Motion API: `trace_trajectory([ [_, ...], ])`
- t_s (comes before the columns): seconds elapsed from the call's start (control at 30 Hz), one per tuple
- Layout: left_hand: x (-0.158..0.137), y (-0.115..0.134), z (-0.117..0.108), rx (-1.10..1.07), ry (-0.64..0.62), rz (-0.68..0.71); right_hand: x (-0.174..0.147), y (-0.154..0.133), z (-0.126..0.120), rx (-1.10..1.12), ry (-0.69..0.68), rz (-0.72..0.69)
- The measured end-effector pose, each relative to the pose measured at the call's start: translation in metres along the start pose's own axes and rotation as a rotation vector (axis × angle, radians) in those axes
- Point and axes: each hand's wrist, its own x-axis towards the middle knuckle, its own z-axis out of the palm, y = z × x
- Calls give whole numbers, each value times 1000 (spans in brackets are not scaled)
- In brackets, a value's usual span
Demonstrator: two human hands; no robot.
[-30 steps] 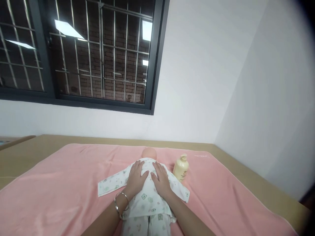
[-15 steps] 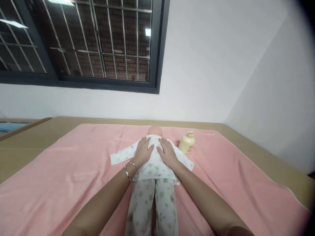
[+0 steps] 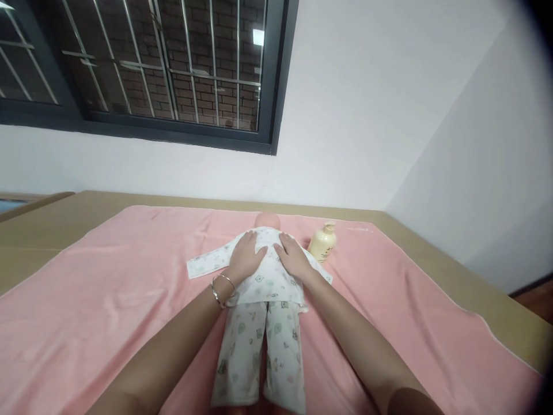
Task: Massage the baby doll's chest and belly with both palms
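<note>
A baby doll (image 3: 268, 221) lies on a pink sheet (image 3: 129, 276), its head toward the wall. It wears a white printed long-sleeved top (image 3: 266, 285) and matching trousers (image 3: 283, 351). My left hand (image 3: 245, 255), with a silver bangle (image 3: 221, 291) at the wrist, rests flat on the left side of the doll's upper body. On the right side lies my right hand (image 3: 294, 257), equally flat, with the fingers pointing toward the doll's head. Both hands are open and grip nothing. A pale yellow pump bottle (image 3: 323, 242) is beside the doll's right-hand sleeve.
The pink sheet covers part of a tan surface (image 3: 108, 200) that meets a white wall (image 3: 345, 104). A dark-framed window (image 3: 173, 132) with metal bars is at the upper left. Another wall (image 3: 496, 190) borders the right side.
The view has tilted down slightly, so more of the trouser legs shows. Both hands remain flat on the doll's top, with little visible shift. The bottle stays beside it.
</note>
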Motion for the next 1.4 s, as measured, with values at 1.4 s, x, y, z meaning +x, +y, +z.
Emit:
trace_trajectory([
  [1.4,-3,-10,16,-120,-28,-52,3,10,28,-4,26,-16],
])
